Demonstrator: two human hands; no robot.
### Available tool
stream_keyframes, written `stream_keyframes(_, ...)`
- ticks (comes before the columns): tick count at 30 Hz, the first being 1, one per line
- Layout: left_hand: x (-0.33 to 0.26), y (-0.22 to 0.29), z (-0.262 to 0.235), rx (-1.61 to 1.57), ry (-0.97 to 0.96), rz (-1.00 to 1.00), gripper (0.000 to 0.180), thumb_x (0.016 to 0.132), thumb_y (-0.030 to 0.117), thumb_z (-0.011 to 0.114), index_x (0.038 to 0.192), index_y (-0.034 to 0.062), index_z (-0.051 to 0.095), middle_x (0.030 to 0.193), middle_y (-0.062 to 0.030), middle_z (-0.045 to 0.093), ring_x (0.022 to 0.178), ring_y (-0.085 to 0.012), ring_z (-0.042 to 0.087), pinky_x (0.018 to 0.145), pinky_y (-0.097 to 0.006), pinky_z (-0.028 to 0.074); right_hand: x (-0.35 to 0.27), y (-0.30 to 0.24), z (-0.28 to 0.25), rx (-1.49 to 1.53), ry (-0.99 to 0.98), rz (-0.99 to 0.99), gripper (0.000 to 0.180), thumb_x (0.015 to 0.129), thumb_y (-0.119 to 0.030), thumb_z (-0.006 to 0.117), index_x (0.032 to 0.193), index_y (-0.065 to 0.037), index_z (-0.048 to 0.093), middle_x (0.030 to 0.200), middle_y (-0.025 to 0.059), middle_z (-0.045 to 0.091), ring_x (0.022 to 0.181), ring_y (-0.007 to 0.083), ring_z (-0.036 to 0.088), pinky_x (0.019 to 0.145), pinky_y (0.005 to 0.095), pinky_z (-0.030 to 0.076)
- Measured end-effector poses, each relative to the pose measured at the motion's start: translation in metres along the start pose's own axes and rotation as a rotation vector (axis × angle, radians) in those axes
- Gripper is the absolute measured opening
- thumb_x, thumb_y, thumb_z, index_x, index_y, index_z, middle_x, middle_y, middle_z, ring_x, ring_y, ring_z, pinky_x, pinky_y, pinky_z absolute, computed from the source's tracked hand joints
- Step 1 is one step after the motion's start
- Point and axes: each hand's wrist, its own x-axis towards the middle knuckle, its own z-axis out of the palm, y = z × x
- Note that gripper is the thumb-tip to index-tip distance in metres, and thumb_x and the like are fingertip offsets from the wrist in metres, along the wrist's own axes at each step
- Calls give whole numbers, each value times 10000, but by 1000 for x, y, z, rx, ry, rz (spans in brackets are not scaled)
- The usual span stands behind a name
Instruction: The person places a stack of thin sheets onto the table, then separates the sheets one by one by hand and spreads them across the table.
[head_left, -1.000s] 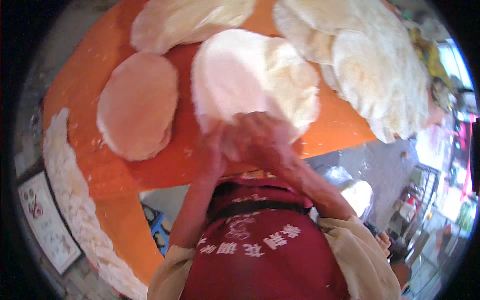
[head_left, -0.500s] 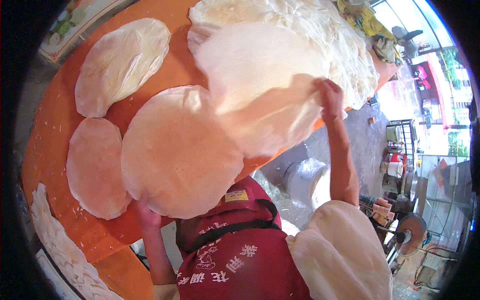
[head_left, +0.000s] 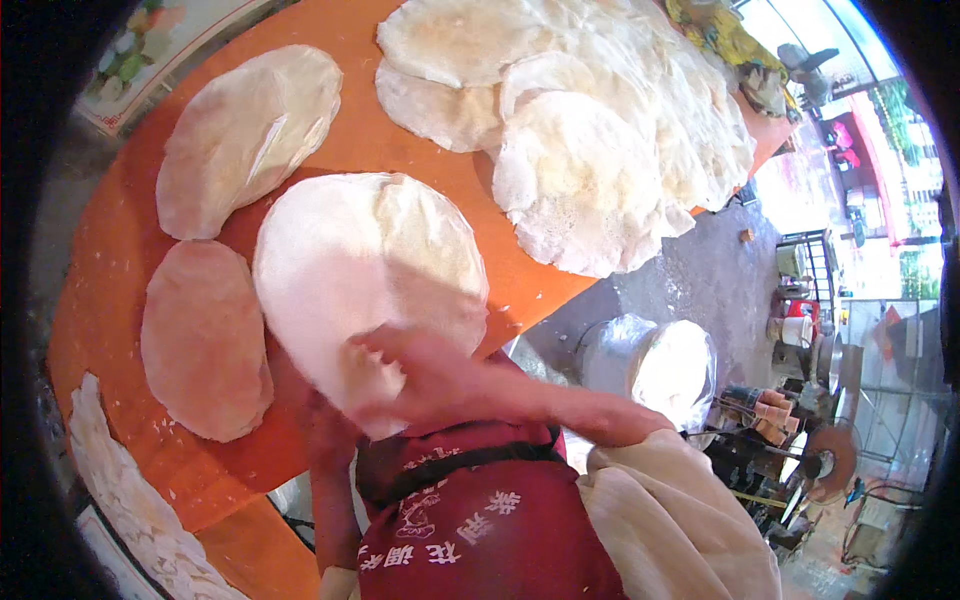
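A rectangular pictured sign (head_left: 165, 55) with green and white colours lies beyond the table's far-left edge

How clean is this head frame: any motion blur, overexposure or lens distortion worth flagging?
Head view: the right hand is smeared by motion blur over the large round white dough sheet; the orange table top curves strongly toward the black fisheye rim; the daylight street area at upper right is blown out; the stacked pale flatbreads stay fairly sharp.

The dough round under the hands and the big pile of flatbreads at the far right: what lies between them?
In the head view, only bare orange table separates the dough round from the pile of flatbreads.
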Motion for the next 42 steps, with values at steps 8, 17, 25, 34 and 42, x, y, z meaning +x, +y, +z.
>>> stream_keyframes(8, 16, -2, 0, 354, 433, 204, 434, 866, 133, 608, 1243, -16, 453, 1203, -132, 529, 1052, -211, 542, 841, -338, 487, 38, -27, 27, -452, -78, -44, 142, 716, -140, 599, 737, -13, 540, 642, 173, 561, 628, 383, 580, 580, 462, 466)
stream_keyframes(17, -1, 34, -82, 261, 561, 336, 442, 916, 193, 551, 1295, 3, 423, 1268, -137, 495, 1126, -266, 511, 914, -388, 463, 120, -54, -190, 8, 380, 107, 189, 860, -137, 551, 935, -10, 670, 751, 57, 646, 630, 148, 609, 619, 280, 519)
stream_keyframes(25, -11, 17, -113, -143, 696, 148, 437, 925, 225, 548, 1314, 64, 428, 1281, -77, 513, 1133, -234, 522, 941, -390, 457, 72, 127, -350, 52, 695, 244, 356, 758, -301, 690, 916, 14, 640, 691, 32, 554, 572, 139, 541, 437, 278, 414)
stream_keyframes(34, -17, 29, -51, -192, 209, 319, 510, 961, 389, 436, 1355, 70, 384, 1328, -84, 480, 1203, -239, 472, 1013, -414, 380, 60, 22, -7, -162, -202, 241, 458, 824, -209, 669, 1222, -37, 522, 966, 117, 638, 903, 206, 622, 797, 314, 502)
stream_keyframes(42, 9, 46, -27, -13, 74, 236, 508, 981, 397, 382, 1298, 4, 441, 1145, -94, 586, 1011, -199, 580, 889, -373, 462, 135, -57, 11, -308, -424, 239, 144, 727, -139, 654, 817, -30, 678, 791, 103, 680, 753, 175, 646, 706, 317, 500)
